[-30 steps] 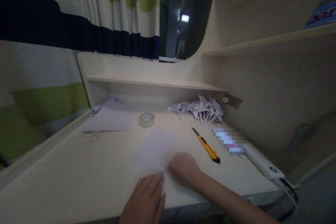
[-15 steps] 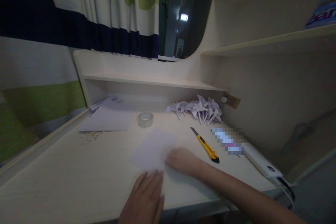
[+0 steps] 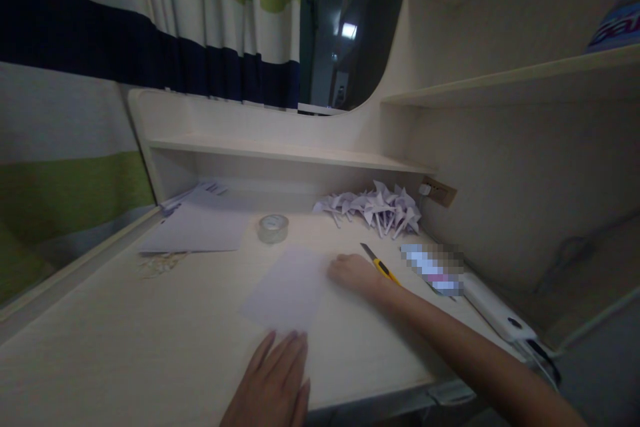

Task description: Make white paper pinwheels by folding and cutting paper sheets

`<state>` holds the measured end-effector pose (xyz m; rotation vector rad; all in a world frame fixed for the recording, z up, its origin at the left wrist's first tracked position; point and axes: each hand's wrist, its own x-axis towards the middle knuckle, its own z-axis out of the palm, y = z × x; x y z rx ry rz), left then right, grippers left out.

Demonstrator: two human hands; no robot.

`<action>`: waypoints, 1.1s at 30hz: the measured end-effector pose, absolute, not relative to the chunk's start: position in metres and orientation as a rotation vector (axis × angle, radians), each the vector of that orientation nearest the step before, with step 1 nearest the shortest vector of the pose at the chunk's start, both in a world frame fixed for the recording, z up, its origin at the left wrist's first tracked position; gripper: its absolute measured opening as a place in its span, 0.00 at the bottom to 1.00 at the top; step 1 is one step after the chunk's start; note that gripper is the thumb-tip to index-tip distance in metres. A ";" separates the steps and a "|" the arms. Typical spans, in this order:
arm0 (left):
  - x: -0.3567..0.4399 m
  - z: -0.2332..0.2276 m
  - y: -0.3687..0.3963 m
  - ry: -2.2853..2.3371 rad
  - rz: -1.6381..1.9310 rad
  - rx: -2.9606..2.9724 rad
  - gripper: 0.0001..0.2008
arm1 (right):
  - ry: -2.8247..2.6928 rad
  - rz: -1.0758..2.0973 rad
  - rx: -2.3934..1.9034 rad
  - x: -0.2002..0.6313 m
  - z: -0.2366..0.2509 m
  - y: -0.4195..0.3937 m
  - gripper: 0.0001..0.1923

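A stack of papers (image 3: 197,230) is seen at the far left of the pale surface (image 3: 125,340), with a tape roll (image 3: 273,227) just right of it. The white sheet (image 3: 290,287) lies flat nearer the front edge. Its near corner is pressed by the left hand (image 3: 273,380), fingers flat and spread. Its right edge is touched by the right hand (image 3: 353,271) (loosely curled, nothing held). Right of the sheet lie a yellow utility knife (image 3: 381,265) and a heap of folded paper pinwheels (image 3: 373,205).
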<state>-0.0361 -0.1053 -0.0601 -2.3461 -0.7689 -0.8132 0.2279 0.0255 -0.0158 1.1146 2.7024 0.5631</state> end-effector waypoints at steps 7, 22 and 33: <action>-0.037 -0.061 -0.103 -0.734 -0.843 -2.339 0.16 | 2.603 0.406 1.352 0.241 -0.010 0.046 0.08; -0.019 -0.045 -0.104 -0.397 -0.852 -2.907 0.16 | 2.600 -0.144 2.116 0.214 -0.020 0.057 0.16; -0.038 -0.030 -0.006 -0.867 -0.473 -3.014 0.19 | 2.745 -0.199 2.143 0.178 -0.034 0.039 0.17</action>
